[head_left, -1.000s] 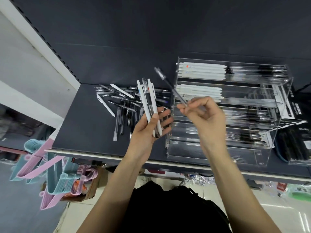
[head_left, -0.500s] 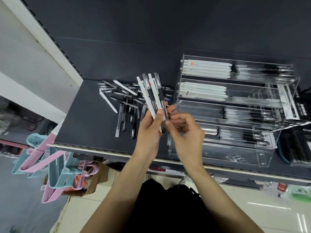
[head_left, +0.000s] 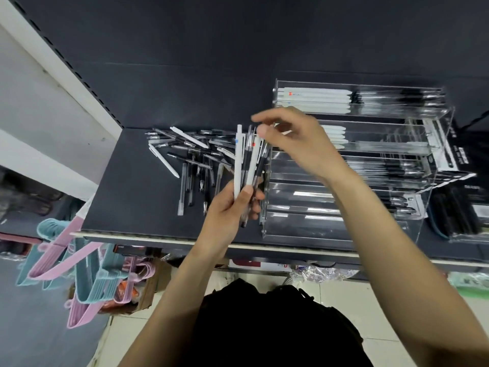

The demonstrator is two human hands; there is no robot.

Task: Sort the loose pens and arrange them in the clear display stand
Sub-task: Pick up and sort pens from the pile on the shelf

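My left hand (head_left: 232, 210) grips a bundle of pens (head_left: 247, 160), white and clear ones, held upright in front of the stand's left edge. My right hand (head_left: 293, 139) hovers over the tops of those pens with thumb and forefinger apart and nothing between them. A pile of loose pens (head_left: 190, 160) lies on the dark shelf to the left. The clear display stand (head_left: 397, 154) rises in tiers on the right; its upper tiers hold rows of white pens and black-and-clear pens.
The dark shelf (head_left: 127, 197) ends at a pale front edge near me. Black boxed stock (head_left: 460, 213) stands right of the stand. Pink and teal hangers (head_left: 66, 258) hang below the shelf at the left. A white upright (head_left: 53, 64) borders the shelf's left side.
My right hand brought a clear pen from the stand side into the bundle in my left hand, let go of it, and has lifted up above the pen tops.
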